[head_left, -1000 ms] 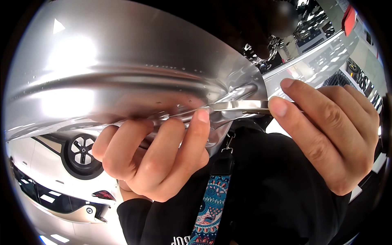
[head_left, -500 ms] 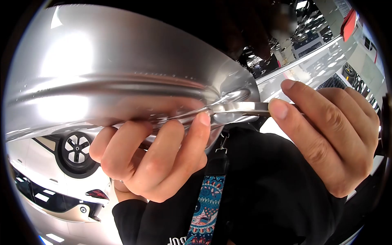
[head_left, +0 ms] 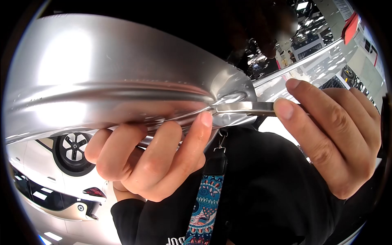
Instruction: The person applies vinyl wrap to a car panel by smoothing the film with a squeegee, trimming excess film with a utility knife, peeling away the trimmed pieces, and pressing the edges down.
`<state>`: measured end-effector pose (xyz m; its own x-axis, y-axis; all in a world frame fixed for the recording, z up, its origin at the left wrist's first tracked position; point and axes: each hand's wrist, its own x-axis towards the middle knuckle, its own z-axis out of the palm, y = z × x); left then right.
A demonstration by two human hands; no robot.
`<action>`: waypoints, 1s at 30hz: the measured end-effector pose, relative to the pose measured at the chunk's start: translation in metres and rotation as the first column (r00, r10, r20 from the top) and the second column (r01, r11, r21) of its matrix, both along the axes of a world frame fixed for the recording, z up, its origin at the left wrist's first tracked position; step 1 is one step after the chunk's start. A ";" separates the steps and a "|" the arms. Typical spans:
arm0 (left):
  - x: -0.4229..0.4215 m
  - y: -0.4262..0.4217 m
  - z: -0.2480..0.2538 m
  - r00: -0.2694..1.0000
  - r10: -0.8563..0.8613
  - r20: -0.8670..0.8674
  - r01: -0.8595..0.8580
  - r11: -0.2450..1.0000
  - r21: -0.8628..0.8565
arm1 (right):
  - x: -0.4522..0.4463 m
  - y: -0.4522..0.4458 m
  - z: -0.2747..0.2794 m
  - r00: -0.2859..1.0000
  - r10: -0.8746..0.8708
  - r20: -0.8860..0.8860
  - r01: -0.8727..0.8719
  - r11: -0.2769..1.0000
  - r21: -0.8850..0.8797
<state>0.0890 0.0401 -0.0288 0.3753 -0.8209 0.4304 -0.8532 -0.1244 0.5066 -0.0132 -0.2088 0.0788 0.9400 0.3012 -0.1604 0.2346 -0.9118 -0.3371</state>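
Observation:
A glossy silver film [head_left: 134, 61] covers a large curved panel and gathers into tight folds [head_left: 234, 98] toward its right end. My left hand [head_left: 159, 159] is closed along the film's lower edge, fingers curled under it, with one fingertip pressed up beside the folds. In my right hand [head_left: 335, 134] a slim silver metal tool [head_left: 245, 107] is pinched between thumb and fingers. Its left end meets the film right by my left fingertip; the tip itself is too small to make out. The far end of the tool is hidden in my right hand.
A glossy light car body edge [head_left: 302, 65] runs to the upper right, with a red piece [head_left: 350, 28] at its end. My patterned strap [head_left: 206, 204] hangs below the panel. A white car [head_left: 32, 159] with a dark wheel [head_left: 75, 149] stands at lower left.
The tool and my right hand have shifted slightly right in view. My left hand keeps its hold at the film's edge. The panel sits a little lower in view.

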 end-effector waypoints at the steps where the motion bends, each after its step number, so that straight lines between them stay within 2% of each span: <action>1: -0.002 -0.001 0.000 1.000 0.009 0.001 -0.009 1.000 0.004 | -0.001 -0.001 0.000 1.000 0.003 -0.003 -0.003 1.000 0.000; 14: -0.011 -0.006 0.000 0.998 0.062 0.025 -0.062 0.998 0.005 | -0.005 -0.008 0.004 0.999 0.014 -0.039 -0.015 1.000 -0.016; 23: 0.005 0.005 0.006 1.000 0.014 -0.018 -0.014 1.000 0.013 | 0.005 -0.003 0.006 0.997 0.061 -0.040 -0.062 0.998 -0.014; 26: 0.003 0.017 0.023 0.998 0.002 0.065 -0.006 0.998 0.063 | -0.002 -0.002 0.014 0.996 0.092 -0.015 -0.092 0.995 -0.029; 28: 0.007 0.035 0.036 0.999 -0.021 0.036 0.019 0.998 0.064 | -0.010 0.004 0.022 0.998 0.054 0.020 -0.053 0.998 -0.024; 29: 0.010 0.043 0.038 0.995 -0.001 0.101 -0.002 1.000 0.021 | -0.014 0.006 0.029 0.998 0.041 0.037 -0.040 0.999 -0.024; 30: 0.004 0.047 0.038 0.986 0.156 0.059 -0.154 0.987 -0.039 | -0.017 0.009 0.039 1.000 -0.025 -0.012 0.025 1.000 0.014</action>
